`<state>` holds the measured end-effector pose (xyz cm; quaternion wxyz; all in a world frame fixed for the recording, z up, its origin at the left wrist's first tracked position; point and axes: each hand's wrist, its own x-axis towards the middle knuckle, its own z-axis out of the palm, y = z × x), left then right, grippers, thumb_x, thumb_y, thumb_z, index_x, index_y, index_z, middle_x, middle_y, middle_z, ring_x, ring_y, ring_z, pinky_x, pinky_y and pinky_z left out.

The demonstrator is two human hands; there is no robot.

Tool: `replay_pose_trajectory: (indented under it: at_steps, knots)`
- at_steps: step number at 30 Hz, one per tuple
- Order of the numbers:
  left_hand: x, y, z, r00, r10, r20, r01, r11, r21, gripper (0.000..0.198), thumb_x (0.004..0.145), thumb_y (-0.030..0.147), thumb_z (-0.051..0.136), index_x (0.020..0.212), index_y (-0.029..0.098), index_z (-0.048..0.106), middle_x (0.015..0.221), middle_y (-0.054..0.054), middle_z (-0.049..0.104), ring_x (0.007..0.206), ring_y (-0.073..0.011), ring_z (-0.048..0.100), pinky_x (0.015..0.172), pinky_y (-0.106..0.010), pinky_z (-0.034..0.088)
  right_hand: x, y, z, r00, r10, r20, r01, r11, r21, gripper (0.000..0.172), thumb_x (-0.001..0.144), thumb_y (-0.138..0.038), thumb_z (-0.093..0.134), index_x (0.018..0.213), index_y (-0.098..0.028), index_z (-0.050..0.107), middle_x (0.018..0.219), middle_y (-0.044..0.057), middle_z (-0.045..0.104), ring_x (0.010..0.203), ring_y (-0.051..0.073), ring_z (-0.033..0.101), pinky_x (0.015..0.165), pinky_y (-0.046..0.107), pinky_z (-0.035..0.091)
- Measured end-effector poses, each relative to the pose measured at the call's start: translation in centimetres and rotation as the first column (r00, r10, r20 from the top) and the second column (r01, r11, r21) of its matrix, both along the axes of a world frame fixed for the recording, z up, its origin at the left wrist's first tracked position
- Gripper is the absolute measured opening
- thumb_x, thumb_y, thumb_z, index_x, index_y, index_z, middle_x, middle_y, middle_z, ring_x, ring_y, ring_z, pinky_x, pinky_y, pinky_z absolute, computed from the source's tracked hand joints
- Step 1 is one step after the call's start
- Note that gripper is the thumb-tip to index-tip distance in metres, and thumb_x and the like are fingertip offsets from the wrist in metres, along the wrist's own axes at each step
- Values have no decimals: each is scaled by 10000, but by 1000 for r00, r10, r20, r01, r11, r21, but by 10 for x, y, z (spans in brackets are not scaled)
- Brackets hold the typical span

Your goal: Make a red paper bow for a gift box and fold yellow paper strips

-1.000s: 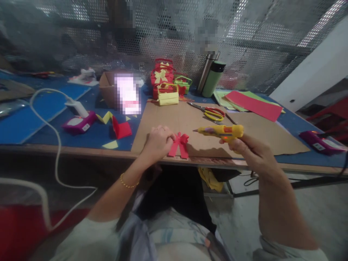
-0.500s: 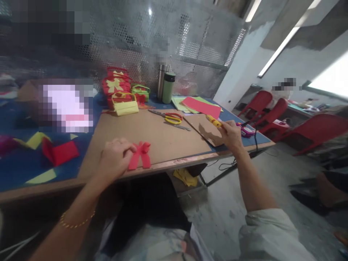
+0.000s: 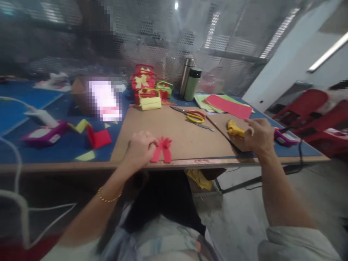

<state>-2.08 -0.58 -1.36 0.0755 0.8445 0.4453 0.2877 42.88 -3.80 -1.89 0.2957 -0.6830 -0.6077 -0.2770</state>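
My left hand [image 3: 141, 146] is closed, its thumb and fingers pinching the left side of a red bow [image 3: 164, 150] with two hanging tails. The bow lies at the front edge of a brown board [image 3: 187, 139]. Over at the right, my right hand [image 3: 259, 136] curls its fingers at the handle end of a yellow glue gun [image 3: 234, 129]. The gun is low over, or resting on, a smaller brown board [image 3: 220, 121]; blur hides which. Scissors with red and yellow handles [image 3: 195, 116] lie behind, beside a thin grey blade-like tool [image 3: 205, 127].
Red paper [image 3: 230, 105] lies on green sheets at the back right, near a green bottle [image 3: 193, 85]. A small yellow bag [image 3: 150, 103] stands before red ones. Purple devices [image 3: 45, 134] with cables sit at both sides. A folded red piece [image 3: 100, 137] lies left.
My right hand has lowered the glue gun toward the smaller board and turned it. The view has swung left, showing more of the table there. My left hand stays on the bow.
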Motion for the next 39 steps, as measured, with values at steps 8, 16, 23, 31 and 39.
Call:
replay_pose_trajectory:
  at_steps: [8, 16, 23, 31, 39]
  knots:
    - [0, 0, -1, 1000, -10, -3, 10, 1000, -17, 287, 876, 167, 465, 826, 218, 743, 927, -69, 746, 931, -262, 642, 872, -443, 434, -178, 26, 40, 712, 629, -312, -673, 739, -47, 211, 954, -269, 579, 923, -229, 783, 896, 66, 783, 844, 217, 702, 819, 355, 524]
    - [-5, 12, -7, 999, -15, -42, 20, 994, 105, 315, 883, 231, 445, 806, 232, 750, 891, -91, 748, 928, -320, 660, 811, -465, 441, -247, 48, 51, 792, 489, -367, -610, 603, -514, 299, 1024, -187, 506, 856, -175, 754, 938, 47, 754, 818, 144, 591, 739, 262, 373]
    - [-1, 2, -4, 998, 0, -60, 6, 995, 99, 296, 883, 182, 473, 834, 225, 762, 894, -87, 738, 906, -288, 639, 815, -445, 430, -255, 47, 52, 840, 451, -301, -537, 607, -586, 291, 1006, -193, 510, 834, -169, 743, 918, 67, 749, 779, 155, 566, 683, 282, 328]
    - [4, -6, -4, 999, -13, -44, 16, 998, 58, 267, 892, 123, 502, 862, 204, 754, 925, -77, 713, 936, -259, 615, 841, -431, 411, -246, 58, 30, 754, 525, -396, -656, 567, -499, 284, 968, -191, 531, 732, -177, 689, 821, 51, 707, 759, 152, 579, 687, 267, 366]
    - [6, -9, -1, 999, -17, -43, 19, 999, 26, 299, 890, 95, 476, 867, 204, 753, 930, -74, 706, 947, -256, 607, 853, -430, 407, -248, 53, 31, 760, 490, -427, -650, 558, -516, 253, 962, -194, 539, 774, -178, 709, 861, 67, 731, 796, 165, 605, 707, 269, 405]
